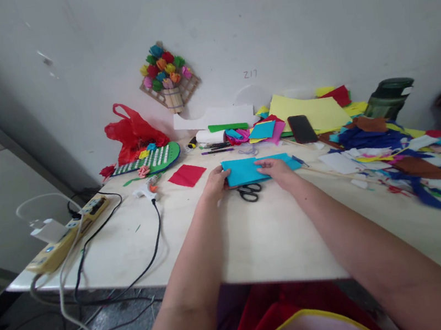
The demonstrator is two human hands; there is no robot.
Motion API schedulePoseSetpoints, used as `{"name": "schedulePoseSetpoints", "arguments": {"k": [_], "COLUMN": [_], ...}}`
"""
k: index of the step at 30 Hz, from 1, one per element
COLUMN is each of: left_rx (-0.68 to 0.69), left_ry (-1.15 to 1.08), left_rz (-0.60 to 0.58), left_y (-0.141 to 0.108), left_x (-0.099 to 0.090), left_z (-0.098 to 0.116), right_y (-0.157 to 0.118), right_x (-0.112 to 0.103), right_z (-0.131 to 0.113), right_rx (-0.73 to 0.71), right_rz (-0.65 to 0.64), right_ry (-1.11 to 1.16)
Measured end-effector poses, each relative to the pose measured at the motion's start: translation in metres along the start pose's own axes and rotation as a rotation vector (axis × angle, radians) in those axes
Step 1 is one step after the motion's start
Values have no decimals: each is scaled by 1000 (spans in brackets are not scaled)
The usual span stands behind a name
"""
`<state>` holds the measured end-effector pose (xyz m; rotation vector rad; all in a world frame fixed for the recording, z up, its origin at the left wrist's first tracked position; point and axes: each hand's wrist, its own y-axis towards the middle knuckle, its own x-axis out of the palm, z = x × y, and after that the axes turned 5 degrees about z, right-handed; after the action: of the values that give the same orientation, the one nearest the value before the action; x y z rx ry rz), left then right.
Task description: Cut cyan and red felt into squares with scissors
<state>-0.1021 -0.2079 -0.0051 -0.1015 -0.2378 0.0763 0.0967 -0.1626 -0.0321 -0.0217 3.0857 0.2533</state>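
Note:
My left hand pinches the left end of a sheet of bright blue paper, which appears folded or layered. On the same sheet, my right hand grips near the middle with bent fingers. The blue paper stretches on to the right beyond that hand. Black-handled scissors lie just below the paper's front edge, their blades hidden under it. To the left rests a red paper square, and past it a white hot glue gun with a black cord.
A heap of coloured scraps covers the table's right side, near a green bottle. Behind my hands lie a phone and yellow sheets. A power strip with cables sits at the left edge. A red bag stands at the back.

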Motion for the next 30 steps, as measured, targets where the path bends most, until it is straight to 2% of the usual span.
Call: {"name": "schedulePoseSetpoints", "arguments": {"k": [19, 30], "left_rx": [24, 66], "left_ry": [1, -17], "left_rz": [7, -51], "left_y": [-3, -1], "left_x": [3, 2], "left_z": [2, 1], "right_y": [-2, 0], "right_x": [3, 4], "right_z": [-4, -2], "right_rx": [85, 30], "right_rz": [63, 107], "right_ry": [-28, -68]}}
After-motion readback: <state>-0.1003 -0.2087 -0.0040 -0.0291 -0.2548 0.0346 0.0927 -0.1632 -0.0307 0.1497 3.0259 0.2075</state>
